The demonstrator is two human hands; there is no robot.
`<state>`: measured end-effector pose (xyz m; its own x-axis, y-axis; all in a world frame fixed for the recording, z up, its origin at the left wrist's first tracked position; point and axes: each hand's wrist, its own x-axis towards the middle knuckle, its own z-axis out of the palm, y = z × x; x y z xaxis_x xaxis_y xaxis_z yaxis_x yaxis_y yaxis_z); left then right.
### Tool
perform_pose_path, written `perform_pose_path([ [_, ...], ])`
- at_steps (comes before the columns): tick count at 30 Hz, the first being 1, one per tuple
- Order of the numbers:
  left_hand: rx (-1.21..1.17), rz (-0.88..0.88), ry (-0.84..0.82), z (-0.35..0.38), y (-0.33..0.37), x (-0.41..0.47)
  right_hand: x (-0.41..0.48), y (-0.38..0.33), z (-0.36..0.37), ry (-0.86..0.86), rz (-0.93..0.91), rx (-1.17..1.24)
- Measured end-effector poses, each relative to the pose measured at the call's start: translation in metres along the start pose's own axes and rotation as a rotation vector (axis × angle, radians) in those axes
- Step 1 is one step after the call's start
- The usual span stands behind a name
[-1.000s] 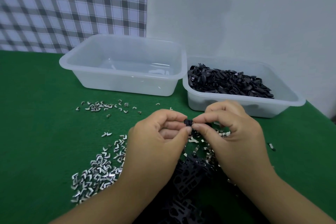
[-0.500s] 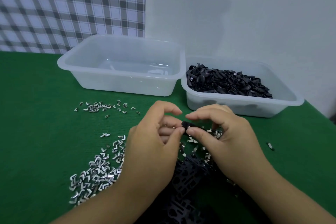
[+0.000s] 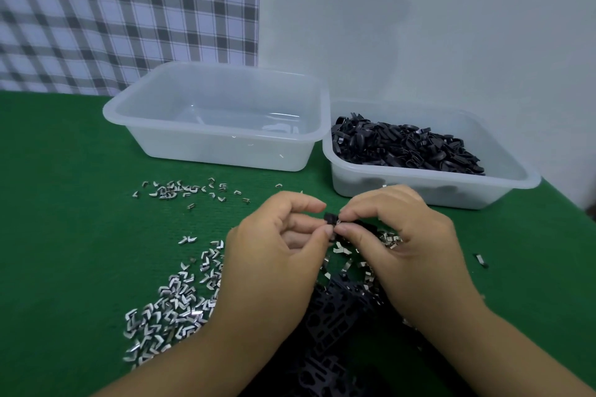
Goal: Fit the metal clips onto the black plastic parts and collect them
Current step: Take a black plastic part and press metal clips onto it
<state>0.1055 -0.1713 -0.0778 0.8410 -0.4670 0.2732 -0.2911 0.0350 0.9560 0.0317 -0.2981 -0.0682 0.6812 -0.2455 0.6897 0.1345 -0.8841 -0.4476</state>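
Note:
My left hand [image 3: 274,255] and my right hand [image 3: 400,242] meet fingertip to fingertip above the green table. Between them they pinch a small black plastic part [image 3: 330,218], with a glint of metal clip at its right side under my right thumb and forefinger. Loose metal clips [image 3: 167,309] lie heaped at the lower left, and more clips [image 3: 342,251] lie under my hands. A black plastic frame strip [image 3: 332,316] runs from under my hands toward me. The right tub [image 3: 432,190] holds a pile of black parts [image 3: 406,147].
An empty clear tub [image 3: 219,151] stands at the back left, touching the right tub. A thin row of clips [image 3: 183,192] lies in front of it. One stray clip [image 3: 481,260] lies to the right. Behind are a white wall and a checked curtain [image 3: 129,16].
Both hands dipped toward the table half a second ago and have come back up slightly. My left forefinger, lifted then, is now bent down over the part.

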Motion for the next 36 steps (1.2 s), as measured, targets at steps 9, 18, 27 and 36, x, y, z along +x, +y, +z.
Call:
perform_pose_path([
  [9, -0.082, -0.062, 0.007, 0.0012, -0.0026, 0.0019, -0.0011, 0.0028, 0.0006, 0.059, -0.066, -0.092],
  [18, -0.102, -0.050, -0.001, 0.0013, -0.0017, 0.0011, -0.0016, 0.0036, 0.0023, 0.081, -0.053, -0.130],
  [27, -0.059, -0.023, -0.003, 0.0006, -0.0008, -0.0003, -0.0007, 0.0025, 0.0009, 0.072, -0.062, -0.136],
  [36, 0.088, 0.076, 0.007, -0.0002, 0.0011, -0.0011, -0.0001, 0.0008, -0.0018, -0.043, 0.082, -0.025],
])
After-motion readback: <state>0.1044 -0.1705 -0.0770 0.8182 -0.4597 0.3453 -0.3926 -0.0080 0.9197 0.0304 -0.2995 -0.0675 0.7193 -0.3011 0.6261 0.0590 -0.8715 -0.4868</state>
